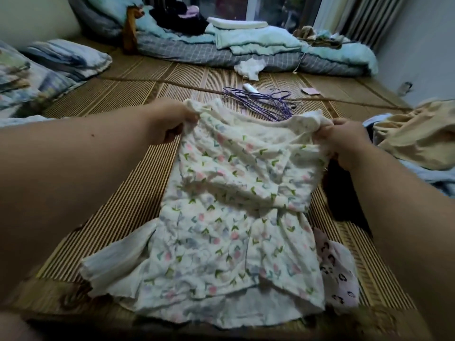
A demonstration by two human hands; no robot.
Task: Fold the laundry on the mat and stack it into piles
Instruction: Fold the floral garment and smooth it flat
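Observation:
A small white dress with a pink and green flower print (221, 232) hangs in front of me over the striped bamboo mat (118, 205), its hem spread toward the mat's near edge. My left hand (170, 123) grips its left shoulder. My right hand (347, 143) grips the right shoulder. One sleeve lies folded across the chest. A pink garment with dark spots (339, 274) peeks out under the dress at the right, and something dark (342, 193) lies beside it.
Purple wire hangers (261, 100) and a small white object (250, 88) lie on the mat beyond the dress. A beige garment (416, 136) on blue cloth sits at the right. Quilts and folded bedding (246, 43) line the back; pillows (61, 57) lie at the left.

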